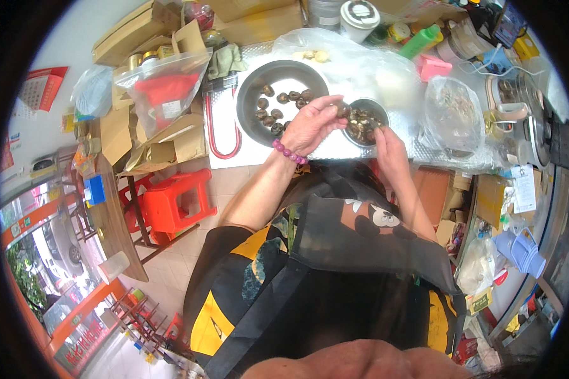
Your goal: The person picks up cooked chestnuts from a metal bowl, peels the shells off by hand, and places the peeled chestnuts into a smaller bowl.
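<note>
My left hand (313, 119), with a purple bead bracelet (289, 152) at its wrist, pinches a dark brown mushroom (343, 110) beside the rim of a small metal bowl (384, 108). That bowl holds chopped brown and cream pieces (360, 127). Over its right edge, my right hand (390, 144) grips a thin tool (373, 123); fingers hide most of it, and its kind is unclear. To the left, a large steel basin (245, 102) contains several whole dark mushrooms (268, 121). Both vessels stand on a shiny silver tabletop (334, 150).
Left of the basin lies a red U-shaped lock (239, 142), near open cardboard boxes (116, 130). A clear plastic bag (453, 116) and an electric pot (533, 123) sit at right. Bottles and jars line the back. A red plastic stool (180, 199) stands on the floor.
</note>
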{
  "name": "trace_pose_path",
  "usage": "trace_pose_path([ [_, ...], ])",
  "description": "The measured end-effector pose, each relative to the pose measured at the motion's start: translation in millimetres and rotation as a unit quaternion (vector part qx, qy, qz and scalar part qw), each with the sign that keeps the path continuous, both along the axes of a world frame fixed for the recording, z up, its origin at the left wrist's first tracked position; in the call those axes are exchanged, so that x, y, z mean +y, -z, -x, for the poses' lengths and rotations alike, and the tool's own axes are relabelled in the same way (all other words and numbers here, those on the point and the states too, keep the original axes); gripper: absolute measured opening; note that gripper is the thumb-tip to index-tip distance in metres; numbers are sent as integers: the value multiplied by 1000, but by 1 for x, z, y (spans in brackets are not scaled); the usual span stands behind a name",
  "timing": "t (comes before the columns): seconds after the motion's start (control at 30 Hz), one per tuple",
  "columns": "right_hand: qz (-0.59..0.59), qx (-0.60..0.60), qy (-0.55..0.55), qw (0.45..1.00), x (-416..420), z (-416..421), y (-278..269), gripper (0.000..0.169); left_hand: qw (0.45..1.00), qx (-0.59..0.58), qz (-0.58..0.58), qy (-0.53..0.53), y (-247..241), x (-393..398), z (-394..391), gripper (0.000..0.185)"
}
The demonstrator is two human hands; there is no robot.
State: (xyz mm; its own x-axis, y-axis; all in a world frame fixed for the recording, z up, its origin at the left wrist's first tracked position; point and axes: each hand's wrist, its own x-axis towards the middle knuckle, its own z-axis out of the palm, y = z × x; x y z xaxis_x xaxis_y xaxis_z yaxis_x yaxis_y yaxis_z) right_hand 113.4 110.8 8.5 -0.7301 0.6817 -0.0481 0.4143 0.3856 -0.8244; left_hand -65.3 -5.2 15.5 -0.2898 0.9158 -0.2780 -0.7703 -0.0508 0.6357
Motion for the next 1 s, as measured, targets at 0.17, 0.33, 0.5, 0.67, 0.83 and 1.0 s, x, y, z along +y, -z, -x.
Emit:
trace_pose_path([
  [0.17,21,69,8,997,-8,2,-39,19,995,79,-22,63,-15,3,-18,44],
  [0.33,26,70,-17,997,-14,2,-69,22,983,160,-33,83,-34,6,-24,44],
  [0.5,-13,32,-59,998,-9,0,-72,31,966,198,-60,157,-37,3,-21,44],
  [0.67,-28,20,-107,994,-6,0,-85,36,953,203,-99,204,-42,0,-17,46],
  [0.83,-39,12,-115,992,-5,0,-88,37,958,185,-106,191,-45,-2,-18,44],
  [1.0,-23,22,-139,990,-3,2,-92,37,957,187,-109,194,-47,-4,-15,43],
])
